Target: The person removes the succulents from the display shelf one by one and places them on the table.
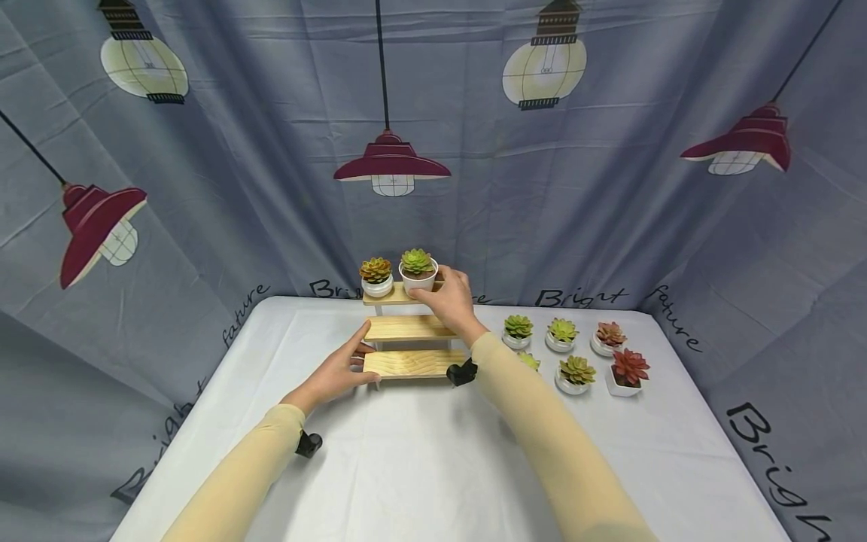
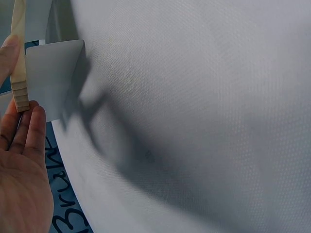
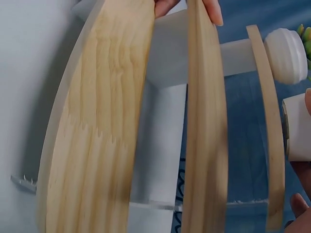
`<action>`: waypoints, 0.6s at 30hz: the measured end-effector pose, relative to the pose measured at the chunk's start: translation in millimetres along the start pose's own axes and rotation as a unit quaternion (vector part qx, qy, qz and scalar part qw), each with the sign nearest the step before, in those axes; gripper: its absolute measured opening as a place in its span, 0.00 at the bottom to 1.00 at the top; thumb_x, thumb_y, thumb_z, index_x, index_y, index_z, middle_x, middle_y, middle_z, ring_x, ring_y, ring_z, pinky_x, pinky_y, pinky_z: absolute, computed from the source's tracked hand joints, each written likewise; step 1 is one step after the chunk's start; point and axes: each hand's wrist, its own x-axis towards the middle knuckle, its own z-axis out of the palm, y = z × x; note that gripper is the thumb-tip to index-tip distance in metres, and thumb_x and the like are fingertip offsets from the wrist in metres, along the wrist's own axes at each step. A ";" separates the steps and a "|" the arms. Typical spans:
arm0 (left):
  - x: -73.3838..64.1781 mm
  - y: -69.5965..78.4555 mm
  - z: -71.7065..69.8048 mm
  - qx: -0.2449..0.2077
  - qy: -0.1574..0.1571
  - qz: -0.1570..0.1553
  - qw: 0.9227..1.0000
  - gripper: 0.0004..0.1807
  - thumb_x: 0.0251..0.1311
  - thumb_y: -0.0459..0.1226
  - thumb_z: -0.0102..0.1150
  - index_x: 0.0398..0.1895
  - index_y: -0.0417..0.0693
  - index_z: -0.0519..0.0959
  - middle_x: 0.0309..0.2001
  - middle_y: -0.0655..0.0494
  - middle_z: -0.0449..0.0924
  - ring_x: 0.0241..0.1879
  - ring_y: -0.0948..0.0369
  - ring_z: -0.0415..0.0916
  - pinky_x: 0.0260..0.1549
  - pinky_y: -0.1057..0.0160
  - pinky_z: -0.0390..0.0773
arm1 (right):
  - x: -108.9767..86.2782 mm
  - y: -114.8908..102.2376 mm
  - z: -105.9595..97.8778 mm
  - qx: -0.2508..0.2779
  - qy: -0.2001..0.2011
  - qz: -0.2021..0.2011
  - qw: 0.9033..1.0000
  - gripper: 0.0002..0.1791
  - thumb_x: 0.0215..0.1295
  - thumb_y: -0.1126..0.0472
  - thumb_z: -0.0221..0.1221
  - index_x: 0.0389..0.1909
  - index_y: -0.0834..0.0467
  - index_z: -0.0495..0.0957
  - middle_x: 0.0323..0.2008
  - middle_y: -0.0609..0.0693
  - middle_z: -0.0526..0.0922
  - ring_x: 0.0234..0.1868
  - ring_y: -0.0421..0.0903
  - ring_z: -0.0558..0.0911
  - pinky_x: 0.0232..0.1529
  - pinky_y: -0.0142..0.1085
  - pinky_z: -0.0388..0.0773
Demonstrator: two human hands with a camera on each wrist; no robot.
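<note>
A three-tier wooden plant stand [image 1: 409, 363] stands near the back of the white table. My left hand [image 1: 332, 376] holds its left end, with the thumb [image 2: 8, 56] on one side of a wooden board [image 2: 18, 73] and fingers [image 2: 35, 128] at the other. At the top tier, my right hand [image 1: 452, 301] grips a white pot with a green succulent [image 1: 418, 272]. That pot's base [image 3: 290, 128] is right at the top board [image 3: 270, 141]; contact cannot be told. To its left, an orange-yellow succulent in a round white pot [image 1: 376, 278] sits on the same tier.
On the table's right side stand several potted succulents, among them a green one [image 1: 518, 331], a red one in a square pot [image 1: 627, 373] and a reddish-brown one [image 1: 608, 339]. A grey-blue curtain [image 1: 440, 218] with printed lamps hangs behind the white table [image 1: 406, 467].
</note>
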 end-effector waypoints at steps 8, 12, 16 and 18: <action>0.3 0.0 -0.3 0.005 0.002 -0.003 1.000 0.63 0.58 0.42 0.77 0.83 0.77 0.38 0.64 0.49 0.73 0.58 0.50 0.77 0.57 0.48 0.79 | -5.3 -2.9 -23.8 0.007 -0.004 -0.008 1.000 0.43 0.57 0.40 0.73 0.69 0.54 0.71 0.61 0.53 0.73 0.74 0.51 0.57 0.68 0.55 0.67; -0.1 -0.3 0.0 0.007 -0.001 0.003 1.000 0.63 0.58 0.43 0.77 0.83 0.75 0.38 0.64 0.47 0.72 0.59 0.49 0.76 0.57 0.47 0.79 | -10.3 -5.9 -41.1 0.011 -0.007 -0.011 1.000 0.45 0.56 0.39 0.73 0.71 0.54 0.70 0.62 0.53 0.72 0.74 0.51 0.58 0.67 0.56 0.67; -0.4 -0.2 0.1 0.010 -0.003 0.005 1.000 0.63 0.58 0.43 0.76 0.84 0.73 0.38 0.65 0.46 0.72 0.59 0.47 0.76 0.57 0.47 0.79 | -18.1 -6.2 -58.5 0.008 -0.011 -0.019 1.000 0.46 0.57 0.39 0.73 0.72 0.55 0.69 0.61 0.53 0.73 0.72 0.52 0.60 0.67 0.58 0.67; -0.1 -0.3 0.2 0.011 -0.004 0.005 1.000 0.63 0.59 0.43 0.76 0.84 0.73 0.38 0.65 0.46 0.71 0.59 0.47 0.76 0.57 0.47 0.79 | -23.0 -5.3 -66.9 0.007 -0.012 -0.023 1.000 0.46 0.57 0.39 0.73 0.71 0.55 0.69 0.61 0.53 0.73 0.71 0.53 0.60 0.66 0.59 0.67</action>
